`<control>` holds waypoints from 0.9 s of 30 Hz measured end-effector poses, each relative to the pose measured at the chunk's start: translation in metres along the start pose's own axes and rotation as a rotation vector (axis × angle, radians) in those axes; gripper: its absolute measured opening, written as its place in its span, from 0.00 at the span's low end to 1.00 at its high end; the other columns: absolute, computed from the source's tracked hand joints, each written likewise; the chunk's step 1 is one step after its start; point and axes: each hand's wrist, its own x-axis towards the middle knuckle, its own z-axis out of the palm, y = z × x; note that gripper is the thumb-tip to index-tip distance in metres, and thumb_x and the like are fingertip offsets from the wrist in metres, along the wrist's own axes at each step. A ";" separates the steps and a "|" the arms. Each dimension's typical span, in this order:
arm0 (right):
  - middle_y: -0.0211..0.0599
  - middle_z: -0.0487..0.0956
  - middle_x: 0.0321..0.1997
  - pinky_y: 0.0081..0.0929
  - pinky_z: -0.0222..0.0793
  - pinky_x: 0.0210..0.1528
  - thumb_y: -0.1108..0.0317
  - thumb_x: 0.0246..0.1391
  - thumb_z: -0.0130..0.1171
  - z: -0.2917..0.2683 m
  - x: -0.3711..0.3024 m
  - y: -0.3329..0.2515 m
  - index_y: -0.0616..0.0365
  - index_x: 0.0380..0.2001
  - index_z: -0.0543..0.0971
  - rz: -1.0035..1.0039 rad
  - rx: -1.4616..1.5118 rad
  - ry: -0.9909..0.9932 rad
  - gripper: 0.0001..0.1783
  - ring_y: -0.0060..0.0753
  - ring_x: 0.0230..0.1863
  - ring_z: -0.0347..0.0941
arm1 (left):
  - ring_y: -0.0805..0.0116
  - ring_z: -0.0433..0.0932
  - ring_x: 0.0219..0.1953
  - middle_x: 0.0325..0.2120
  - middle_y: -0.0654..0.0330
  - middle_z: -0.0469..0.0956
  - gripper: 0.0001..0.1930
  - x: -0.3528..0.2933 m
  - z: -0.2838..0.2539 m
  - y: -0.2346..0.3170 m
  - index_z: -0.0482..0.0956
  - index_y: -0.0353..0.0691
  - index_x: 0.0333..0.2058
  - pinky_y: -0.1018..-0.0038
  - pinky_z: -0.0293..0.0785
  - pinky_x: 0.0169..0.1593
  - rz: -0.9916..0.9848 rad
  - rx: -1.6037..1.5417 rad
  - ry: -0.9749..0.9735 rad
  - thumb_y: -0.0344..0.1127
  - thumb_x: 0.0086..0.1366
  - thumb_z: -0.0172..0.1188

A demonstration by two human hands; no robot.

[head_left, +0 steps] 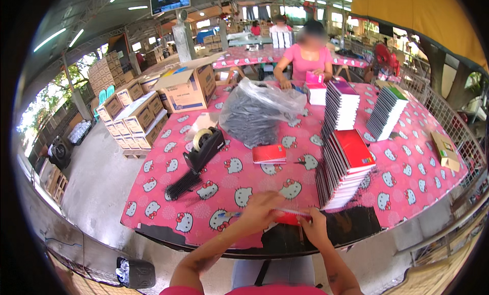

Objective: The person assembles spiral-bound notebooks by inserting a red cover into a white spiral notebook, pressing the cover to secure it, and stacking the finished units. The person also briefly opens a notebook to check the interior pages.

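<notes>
A small red notebook (289, 218) with a pale edge lies at the near table edge, between my hands. My right hand (314, 226) is closed on its right end, thumb and fingers pinching the cover. My left hand (262, 211) reaches over its left end; motion blurs those fingers, so their grip is unclear. A thin blue pen-like thing (229, 214) shows just left of that hand. Beyond my hands rests another red notebook pair (269, 154). To my right stands a tall, leaning stack of red-covered notebooks (346, 167), dark bindings on its left side.
A black tape dispenser (205, 148) and a bundle of black binding coils (183, 185) lie left. Behind them sits a clear bag of black coils (254, 116). Purple (342, 104) and green-topped stacks (387, 111) stand far right. A co-worker (308, 55) in pink handles notebooks opposite. Cartons (191, 88) stand left.
</notes>
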 end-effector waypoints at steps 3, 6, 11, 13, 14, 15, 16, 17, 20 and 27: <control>0.38 0.80 0.33 0.24 0.67 0.28 0.76 0.51 0.68 -0.008 0.001 -0.004 0.61 0.39 0.80 -0.021 0.021 -0.003 0.11 0.28 0.27 0.73 | 0.47 0.74 0.50 0.43 0.47 0.78 0.19 -0.053 -0.068 -0.084 0.78 0.34 0.49 0.58 0.71 0.52 -0.309 0.573 -0.009 0.30 0.58 0.60; 0.35 0.79 0.32 0.22 0.69 0.33 0.77 0.52 0.67 0.002 -0.001 0.000 0.61 0.41 0.78 0.007 0.197 -0.028 0.13 0.24 0.30 0.73 | 0.49 0.74 0.43 0.37 0.48 0.77 0.16 -0.132 -0.108 -0.137 0.79 0.34 0.46 0.56 0.73 0.47 -0.583 0.691 0.026 0.32 0.60 0.62; 0.34 0.79 0.36 0.22 0.72 0.42 0.76 0.51 0.69 0.012 -0.005 0.010 0.60 0.45 0.74 0.173 0.333 0.004 0.19 0.22 0.38 0.75 | 0.49 0.76 0.40 0.35 0.52 0.77 0.11 -0.125 -0.104 -0.137 0.79 0.37 0.42 0.57 0.73 0.46 -0.381 0.736 0.182 0.32 0.62 0.62; 0.34 0.80 0.37 0.23 0.72 0.44 0.76 0.50 0.70 0.015 -0.009 0.014 0.59 0.46 0.73 0.201 0.403 0.023 0.22 0.22 0.41 0.76 | 0.49 0.77 0.39 0.36 0.52 0.78 0.09 -0.122 -0.102 -0.125 0.78 0.38 0.41 0.58 0.74 0.44 -0.298 0.807 0.219 0.31 0.63 0.62; 0.34 0.80 0.39 0.23 0.72 0.45 0.76 0.50 0.70 0.014 -0.014 0.013 0.60 0.46 0.74 0.233 0.393 -0.027 0.21 0.22 0.41 0.76 | 0.50 0.77 0.38 0.36 0.53 0.78 0.09 -0.118 -0.102 -0.123 0.79 0.38 0.41 0.59 0.74 0.43 -0.260 0.836 0.237 0.31 0.63 0.62; 0.34 0.81 0.40 0.23 0.72 0.46 0.76 0.51 0.70 0.013 -0.012 0.005 0.60 0.46 0.75 0.250 0.391 -0.074 0.20 0.22 0.42 0.76 | 0.50 0.77 0.37 0.37 0.53 0.78 0.09 -0.108 -0.108 -0.121 0.79 0.39 0.42 0.59 0.75 0.41 -0.213 0.876 0.263 0.31 0.63 0.62; 0.34 0.81 0.41 0.23 0.72 0.47 0.76 0.51 0.69 0.013 -0.013 0.001 0.61 0.46 0.76 0.280 0.384 -0.121 0.19 0.22 0.43 0.76 | 0.50 0.78 0.36 0.37 0.52 0.79 0.09 -0.101 -0.107 -0.116 0.79 0.38 0.42 0.60 0.75 0.40 -0.278 0.800 0.292 0.31 0.64 0.61; 0.33 0.81 0.41 0.23 0.72 0.48 0.76 0.52 0.69 0.014 -0.012 0.002 0.61 0.46 0.78 0.257 0.408 -0.159 0.18 0.22 0.43 0.76 | 0.51 0.78 0.36 0.37 0.52 0.79 0.09 -0.093 -0.104 -0.109 0.79 0.38 0.43 0.61 0.75 0.38 -0.342 0.724 0.319 0.31 0.64 0.61; 0.32 0.83 0.43 0.22 0.71 0.50 0.76 0.54 0.67 0.016 -0.009 0.009 0.61 0.45 0.81 0.226 0.448 -0.250 0.14 0.21 0.44 0.76 | 0.57 0.79 0.32 0.35 0.52 0.80 0.11 -0.065 -0.072 -0.063 0.79 0.37 0.46 0.66 0.74 0.34 -0.452 0.364 0.353 0.29 0.66 0.60; 0.34 0.83 0.43 0.21 0.70 0.51 0.76 0.57 0.64 0.018 -0.008 0.011 0.64 0.46 0.82 0.223 0.442 -0.265 0.13 0.21 0.45 0.76 | 0.62 0.76 0.23 0.28 0.54 0.79 0.11 -0.046 -0.034 0.015 0.81 0.38 0.45 0.70 0.71 0.30 -0.487 -0.155 0.189 0.28 0.64 0.63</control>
